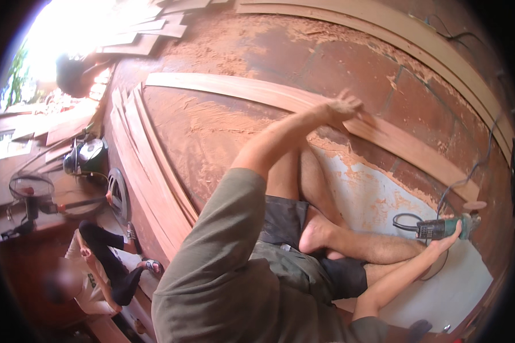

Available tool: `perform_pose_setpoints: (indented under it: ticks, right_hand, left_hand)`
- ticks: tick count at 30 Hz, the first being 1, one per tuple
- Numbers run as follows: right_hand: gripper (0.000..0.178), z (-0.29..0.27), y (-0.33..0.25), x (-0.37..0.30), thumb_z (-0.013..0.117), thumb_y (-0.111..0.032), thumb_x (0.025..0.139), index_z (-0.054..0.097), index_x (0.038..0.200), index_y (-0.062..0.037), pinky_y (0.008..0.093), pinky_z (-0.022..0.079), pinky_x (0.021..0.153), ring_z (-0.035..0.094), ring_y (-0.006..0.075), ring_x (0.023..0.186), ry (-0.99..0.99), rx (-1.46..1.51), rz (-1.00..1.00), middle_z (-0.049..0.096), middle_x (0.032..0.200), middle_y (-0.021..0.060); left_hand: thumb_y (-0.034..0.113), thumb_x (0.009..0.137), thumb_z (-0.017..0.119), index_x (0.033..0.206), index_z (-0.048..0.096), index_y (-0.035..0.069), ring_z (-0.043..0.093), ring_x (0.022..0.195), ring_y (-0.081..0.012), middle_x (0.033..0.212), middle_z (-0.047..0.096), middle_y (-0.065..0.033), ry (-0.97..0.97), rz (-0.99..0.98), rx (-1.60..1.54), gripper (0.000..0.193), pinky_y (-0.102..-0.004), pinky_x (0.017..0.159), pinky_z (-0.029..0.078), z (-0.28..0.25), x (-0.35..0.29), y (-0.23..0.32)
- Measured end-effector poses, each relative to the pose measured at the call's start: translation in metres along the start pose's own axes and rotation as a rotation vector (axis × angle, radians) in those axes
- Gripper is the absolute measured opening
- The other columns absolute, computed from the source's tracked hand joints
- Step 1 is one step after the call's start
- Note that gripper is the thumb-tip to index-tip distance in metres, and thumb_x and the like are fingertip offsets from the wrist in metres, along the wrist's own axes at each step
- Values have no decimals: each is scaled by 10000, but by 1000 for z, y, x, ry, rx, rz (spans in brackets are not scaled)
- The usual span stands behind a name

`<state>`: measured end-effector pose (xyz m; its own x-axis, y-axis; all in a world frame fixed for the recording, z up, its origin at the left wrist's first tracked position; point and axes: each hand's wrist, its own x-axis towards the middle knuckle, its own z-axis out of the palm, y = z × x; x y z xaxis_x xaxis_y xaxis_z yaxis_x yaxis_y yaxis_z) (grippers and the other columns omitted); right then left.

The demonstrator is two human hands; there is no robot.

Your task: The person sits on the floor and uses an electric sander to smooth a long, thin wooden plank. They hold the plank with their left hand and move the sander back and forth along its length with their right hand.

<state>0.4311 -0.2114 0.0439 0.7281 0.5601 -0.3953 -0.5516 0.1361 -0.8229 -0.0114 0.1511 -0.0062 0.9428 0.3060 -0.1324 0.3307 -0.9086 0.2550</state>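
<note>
A long, flat reddish wooden plank (234,88) runs across the floor in front of my crossed legs, its right end near the power tool. My left hand (344,110) is above the plank's middle, fingers stretched out and somewhat blurred; whether it touches the wood I cannot tell. At the right, my right hand (453,237) is wrapped round a green and black angle grinder (438,229). A round pinkish disc (475,204) shows at the grinder's head, close to the plank's right end.
Sawdust (212,123) covers much of the tiled floor. Stacked planks (149,177) lie at my left, and long boards (406,43) at the far side. A power cord (489,143) crosses at the right. Another person (100,268) sits at the lower left near a fan (31,188).
</note>
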Motion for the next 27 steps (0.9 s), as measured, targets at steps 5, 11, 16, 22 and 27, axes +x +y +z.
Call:
perform_pose_setpoints:
  ticks: [5,11,16,22,27]
  right_hand:
    - [306,22,16,-1,747,-255,871,662,1070,-40,346,527,842,657,193,908,98,-197,-76,681,972,69]
    - [356,89,13,-20,833,-218,792,678,1042,-17,310,533,729,665,162,780,77,-730,-279,710,926,81]
    - [586,103,47,16,845,-333,687,630,1113,8,421,549,854,721,329,936,-28,-1251,-499,735,1009,194]
    - [747,157,70,-7,792,-402,691,538,1245,30,497,540,931,691,441,1033,-41,-1684,-219,702,1097,290]
    - [746,188,102,-24,789,-361,720,511,1263,68,489,570,900,699,442,1024,-131,-1674,-210,699,1080,313]
  left_hand:
    - [378,708,903,1476,457,35,411,1396,-407,1505,442,-204,77,-189,-175,952,-502,1155,361,7,-59,-56]
    - [242,743,857,1495,425,77,375,1423,-341,1533,387,-129,-15,-305,-96,883,-495,1116,381,-14,-73,-40]
    - [224,728,870,1495,420,75,383,1411,-359,1517,397,-120,30,-294,-150,901,-497,1127,373,-3,-70,-44]
    - [209,705,892,1561,386,179,269,1505,-425,1664,268,-49,40,-425,-96,994,-601,1187,296,13,-83,-42]
    - [211,726,885,1580,373,293,186,1530,-459,1699,212,-14,25,-463,-220,998,-724,1160,237,17,-82,-53]
